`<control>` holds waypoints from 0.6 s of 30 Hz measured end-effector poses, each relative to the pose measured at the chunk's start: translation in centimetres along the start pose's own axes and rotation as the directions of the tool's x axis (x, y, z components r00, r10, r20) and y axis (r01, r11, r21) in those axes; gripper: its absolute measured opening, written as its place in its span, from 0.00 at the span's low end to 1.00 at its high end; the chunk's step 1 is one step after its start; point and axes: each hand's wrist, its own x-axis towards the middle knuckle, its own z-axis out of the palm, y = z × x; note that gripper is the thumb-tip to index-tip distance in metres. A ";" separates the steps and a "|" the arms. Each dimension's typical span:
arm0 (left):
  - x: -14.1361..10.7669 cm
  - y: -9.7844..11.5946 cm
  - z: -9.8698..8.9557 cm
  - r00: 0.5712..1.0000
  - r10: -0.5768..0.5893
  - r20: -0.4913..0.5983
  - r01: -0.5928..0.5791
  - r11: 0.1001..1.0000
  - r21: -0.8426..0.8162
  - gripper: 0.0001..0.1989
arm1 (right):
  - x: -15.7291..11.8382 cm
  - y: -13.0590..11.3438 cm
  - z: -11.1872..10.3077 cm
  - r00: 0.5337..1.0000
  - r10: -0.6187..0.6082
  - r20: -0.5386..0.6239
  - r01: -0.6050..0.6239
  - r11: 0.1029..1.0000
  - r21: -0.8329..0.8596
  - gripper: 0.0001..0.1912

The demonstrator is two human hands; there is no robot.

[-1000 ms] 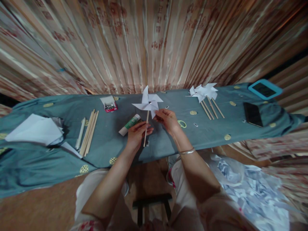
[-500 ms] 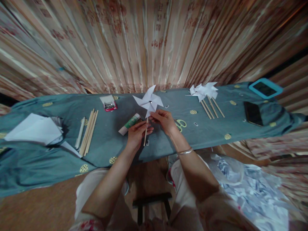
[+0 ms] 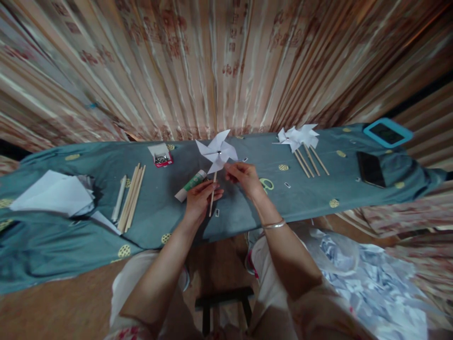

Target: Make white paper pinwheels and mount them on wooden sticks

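A white paper pinwheel (image 3: 213,155) with a shiny pin at its centre stands on a thin wooden stick (image 3: 212,204) above the middle of the table. My left hand (image 3: 201,196) is closed around that stick, below the blades. Fingers curled together, my right hand (image 3: 244,178) is just beside the lower blades, with nothing visible in its fingers. A green and white glue stick (image 3: 193,184) lies behind my left hand. Partly hidden by my right hand are scissors with pale green handles (image 3: 268,184).
To the left are a stack of white paper (image 3: 53,191), several wooden sticks (image 3: 131,198), a whitish pen-like tube (image 3: 119,198) and an open box of pins (image 3: 163,159). Finished pinwheels (image 3: 296,138), a phone (image 3: 370,168) and a blue-framed tablet (image 3: 375,126) lie right. Paper scraps (image 3: 378,283) fill a bag below.
My right fingers have come off the lower blade and shifted slightly right. The pinwheel's blades have turned a little. My left hand keeps hold of the stick.
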 end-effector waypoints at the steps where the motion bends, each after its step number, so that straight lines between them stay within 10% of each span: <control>1: 0.0 0.0 0.0 1.000 -0.003 -0.009 0.003 1.000 0.000 0.12 | 0.1 -0.2 -0.4 0.999 -0.017 -0.031 0.017 1.000 0.005 0.29; 9: -0.4 -0.1 0.2 0.999 -0.054 -0.006 0.055 0.997 0.045 0.13 | 2.0 -0.8 -3.9 0.935 -0.140 -0.326 0.180 0.979 0.094 0.23; 18: -0.8 -0.8 0.6 0.995 -0.090 0.032 0.087 0.993 0.076 0.13 | 2.2 0.0 -3.3 0.976 -0.027 -0.218 0.060 0.987 0.148 0.24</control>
